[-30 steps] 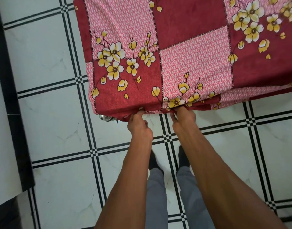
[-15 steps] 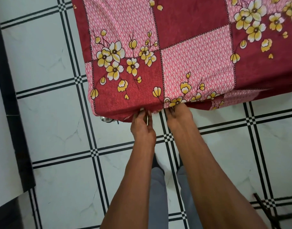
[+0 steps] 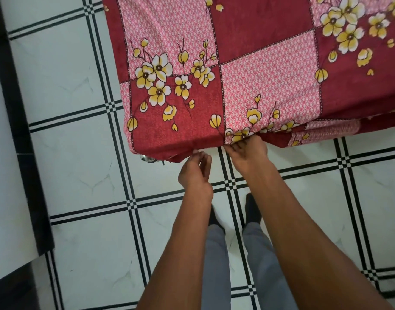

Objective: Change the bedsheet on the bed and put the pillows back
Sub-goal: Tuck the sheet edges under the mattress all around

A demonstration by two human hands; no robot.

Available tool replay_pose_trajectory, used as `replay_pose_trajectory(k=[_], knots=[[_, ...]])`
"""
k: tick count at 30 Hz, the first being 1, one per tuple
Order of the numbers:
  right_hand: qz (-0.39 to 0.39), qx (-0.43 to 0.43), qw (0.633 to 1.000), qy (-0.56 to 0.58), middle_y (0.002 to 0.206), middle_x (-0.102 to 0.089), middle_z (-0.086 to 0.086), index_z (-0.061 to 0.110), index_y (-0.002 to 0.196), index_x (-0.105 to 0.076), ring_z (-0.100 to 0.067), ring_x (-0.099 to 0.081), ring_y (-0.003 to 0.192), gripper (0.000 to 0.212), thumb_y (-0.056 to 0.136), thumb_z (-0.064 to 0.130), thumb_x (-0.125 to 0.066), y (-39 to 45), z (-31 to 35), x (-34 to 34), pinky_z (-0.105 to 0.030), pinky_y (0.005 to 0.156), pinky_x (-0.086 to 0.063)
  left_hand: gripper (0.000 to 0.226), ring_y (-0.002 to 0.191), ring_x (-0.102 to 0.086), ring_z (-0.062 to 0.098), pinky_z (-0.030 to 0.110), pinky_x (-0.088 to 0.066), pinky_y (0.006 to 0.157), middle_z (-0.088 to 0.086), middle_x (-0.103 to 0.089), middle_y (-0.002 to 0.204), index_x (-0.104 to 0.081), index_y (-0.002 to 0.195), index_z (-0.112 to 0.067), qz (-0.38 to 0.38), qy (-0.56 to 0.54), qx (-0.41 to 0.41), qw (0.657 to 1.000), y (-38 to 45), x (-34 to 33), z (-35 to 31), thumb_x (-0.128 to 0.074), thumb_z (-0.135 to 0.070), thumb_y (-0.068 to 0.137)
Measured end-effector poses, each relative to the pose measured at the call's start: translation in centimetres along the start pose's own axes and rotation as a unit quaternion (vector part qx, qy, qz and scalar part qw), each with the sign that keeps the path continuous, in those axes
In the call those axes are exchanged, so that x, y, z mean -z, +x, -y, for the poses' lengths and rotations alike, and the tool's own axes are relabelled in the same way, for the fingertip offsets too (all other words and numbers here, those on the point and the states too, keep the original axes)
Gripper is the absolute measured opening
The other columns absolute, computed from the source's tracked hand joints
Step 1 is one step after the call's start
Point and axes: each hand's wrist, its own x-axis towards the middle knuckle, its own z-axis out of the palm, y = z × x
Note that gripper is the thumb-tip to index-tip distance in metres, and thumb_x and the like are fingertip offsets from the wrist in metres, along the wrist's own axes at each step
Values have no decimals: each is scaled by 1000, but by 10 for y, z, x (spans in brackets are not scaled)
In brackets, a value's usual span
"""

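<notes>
Reaching forward, your right hand (image 3: 248, 153) pinches the lower hem of the red flowered bedsheet (image 3: 236, 70) with curled fingers, while your left hand (image 3: 195, 171), just beside it, hangs loosely curled with fingertips brushing the hem. Below both, tiled floor (image 3: 80, 175).

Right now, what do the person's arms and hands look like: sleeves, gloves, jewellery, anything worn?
Both forearms are bare up to the bottom edge of the picture; no sleeves show. The left hand and right hand wear no gloves, and no rings, watch or bands can be seen on them or the wrists. Lower down, grey trousers and dark socks show.
</notes>
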Motion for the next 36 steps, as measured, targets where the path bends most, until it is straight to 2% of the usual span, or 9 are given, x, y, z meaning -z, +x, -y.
replay_pose_trajectory(k=[3,6,11,15,18,21,28,33,36], knots=[[-32,23,995,-87,120,-71,-16,3,127,-63,-28,-70,109,27,105,14,-54,-16,0,16,-39,82,-64,30,105,-70,26,36,-60,92,18,-71,121,-63,130,1,48,-98,-17,994,2,5,-9,-52,-7,104],[8,16,999,-28,123,-70,-14,5,128,-64,-27,-69,115,31,106,24,-53,-24,-6,20,-41,91,-62,39,123,-61,32,51,-47,108,15,-64,132,-56,138,-10,111,-188,-8,976,13,-11,-30,-38,-28,109],[20,-1,999,27,128,-67,-17,-1,133,-61,-28,-63,124,34,104,4,-44,-11,-15,16,-38,95,-59,39,114,-65,30,48,-50,102,13,-68,121,-57,138,-14,105,-119,-4,987,32,-9,-39,-38,-30,108],[37,-10,999,-4,127,-68,-18,0,127,-63,-27,-63,124,31,103,-2,-43,-12,-14,12,-40,101,-56,18,94,-73,21,37,-60,92,11,-75,111,-71,111,-8,45,1,-17,999,28,33,-34,-58,-17,103],[19,-1,1000,-23,120,-68,-15,1,123,-63,-27,-65,118,22,104,3,-51,-15,-15,10,-39,94,-59,31,105,-72,23,38,-56,101,13,-73,118,-67,123,-1,24,-74,-38,996,20,55,-37,-50,-19,106],[-13,1,999,-40,118,-68,-14,6,107,-65,-28,-66,116,10,103,12,-59,-15,-23,8,-42,95,-59,46,122,-63,32,47,-45,113,18,-66,125,-57,131,1,99,-215,-27,971,20,49,-52,-39,-35,108],[71,-21,997,37,139,-60,-10,16,143,-52,-28,-58,130,48,107,44,-38,-11,-36,5,-54,111,-45,60,126,-60,41,65,-41,108,13,-64,137,-62,137,-25,169,-317,-62,931,35,1,-70,-43,-53,88],[70,-27,997,8,138,-61,-11,16,141,-54,-29,-59,128,45,108,42,-37,-8,-34,4,-53,105,-48,67,128,-59,40,64,-40,111,16,-62,139,-58,140,-19,209,-264,-5,942,38,22,-63,-53,-61,89],[39,-9,997,-66,127,-66,-14,12,128,-62,-28,-66,116,31,107,30,-48,-12,-29,9,-47,91,-60,70,119,-67,32,54,-49,108,17,-68,129,-62,131,-6,117,-169,9,979,22,57,-46,-51,-65,96]])
